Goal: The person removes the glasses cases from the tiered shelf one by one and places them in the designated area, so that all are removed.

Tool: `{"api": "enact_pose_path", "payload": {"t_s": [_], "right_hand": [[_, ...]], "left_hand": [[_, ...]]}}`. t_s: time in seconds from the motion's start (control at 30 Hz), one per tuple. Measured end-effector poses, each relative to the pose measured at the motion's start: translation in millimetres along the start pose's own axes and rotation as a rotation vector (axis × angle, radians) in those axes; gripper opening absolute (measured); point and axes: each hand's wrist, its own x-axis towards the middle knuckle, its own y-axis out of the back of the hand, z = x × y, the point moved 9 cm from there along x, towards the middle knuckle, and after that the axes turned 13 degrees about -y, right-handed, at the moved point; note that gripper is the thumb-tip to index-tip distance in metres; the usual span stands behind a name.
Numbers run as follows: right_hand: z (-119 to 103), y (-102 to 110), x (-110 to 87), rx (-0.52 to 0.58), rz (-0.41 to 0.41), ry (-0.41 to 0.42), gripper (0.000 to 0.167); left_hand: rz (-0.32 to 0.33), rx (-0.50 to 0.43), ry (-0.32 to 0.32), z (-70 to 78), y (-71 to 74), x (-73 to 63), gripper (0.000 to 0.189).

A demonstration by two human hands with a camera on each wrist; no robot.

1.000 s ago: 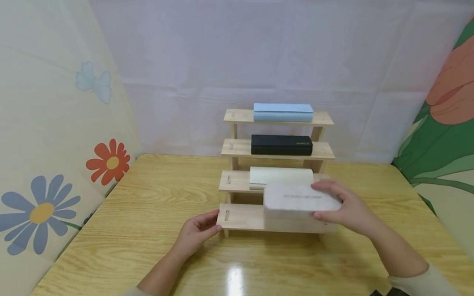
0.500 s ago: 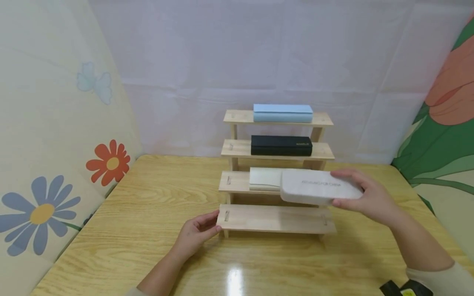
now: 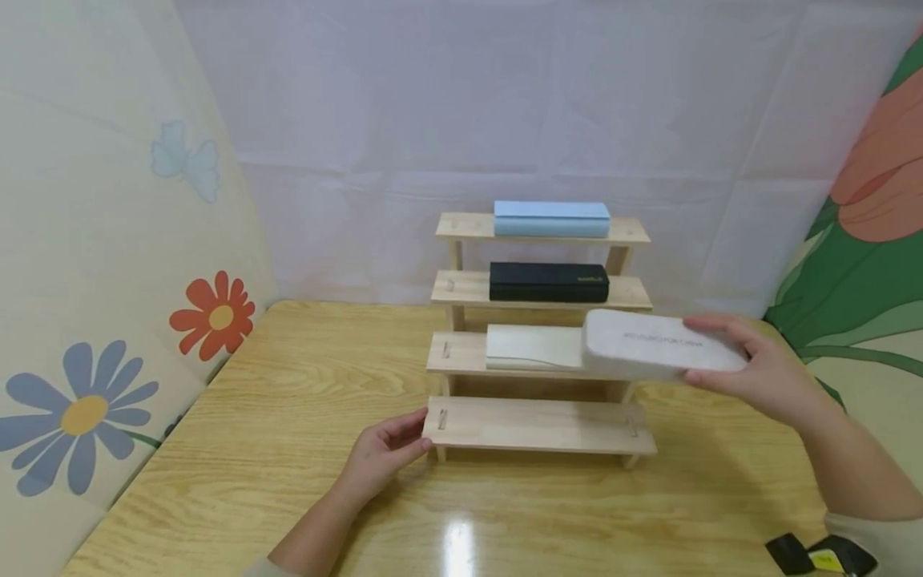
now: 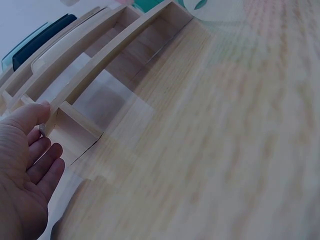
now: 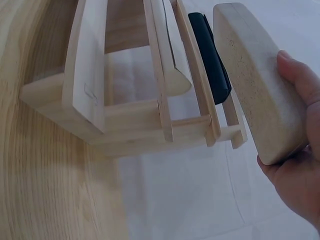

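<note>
Right now we've got the white case (image 3: 649, 350) up in our right hand (image 3: 777, 383), off to the right of the stepped wooden stand (image 3: 534, 425). It's a firm grip on the right end only: thumb curled round the near side, fingers round the far side, with the rest of the case reaching leftward out of the hand.

Over on the other side, our left hand (image 3: 385, 457) pinches the left end of the stand's bottom shelf between thumb and forefinger; the left wrist view shows the remaining fingers loosely bent, with nothing in them.

And the relation that counts, as we judge it, is this one: the white case lies immediately left of the right hand, but well up and to the right of the left, so the right is plainly nearer. Its long axis runs roughly left to right, close to the line of the shelves, right end dipping a touch. From the head camera its left end covers part of the cream case (image 3: 534, 347); whether they touch we can't tell.

Farther out from both hands, we have the black case (image 3: 548, 282) one shelf higher and the light blue case (image 3: 551, 220) on top, everything standing on the counter (image 3: 324, 361).
</note>
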Motion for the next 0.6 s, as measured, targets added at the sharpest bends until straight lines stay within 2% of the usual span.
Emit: {"api": "enact_pose_path", "payload": {"t_s": [0.2,0.6], "right_hand": [[16,15,-0.6,-0.041,0.018,-0.083,0.061],[40,29,-2.5,-0.03,0.078,-0.131,0.066]], "left_hand": [[-0.012,0.008,-0.029,3.7,0.1,1.0,0.05],[-0.022,0.02,-0.033,3.4,-0.2,0.6,0.05]]}}
